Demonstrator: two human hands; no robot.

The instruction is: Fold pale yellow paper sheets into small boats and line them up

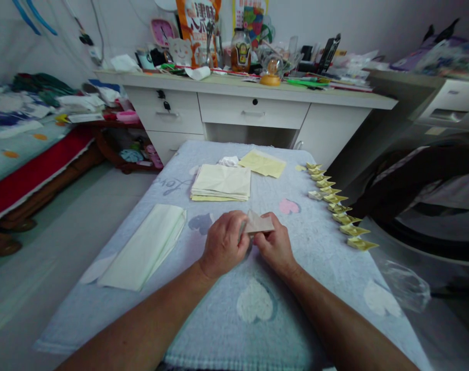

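Observation:
Both hands meet over the middle of the cloth-covered table [203,330]. Between them is a small folded piece of paper [259,223], pale and with a peak on its upper side. My left hand [225,238] is closed on its left end, and my right hand [275,242] pinches its right end from below. Just beyond the hands lies a stack of cream paper sheets [222,181]. Folded yellow paper boats [360,243] stand in a row along the table's right side. A long folded pale-green sheet [143,247] rests left of my left hand.
Loose yellow sheets [263,163] and a crumpled white tissue [229,161] lie behind the stack. A white desk [253,109] crowded with jars and packets stands beyond the table. A clear plastic bag [406,286] is at the right edge, near a washing machine [446,111]. At left is a bed [29,154].

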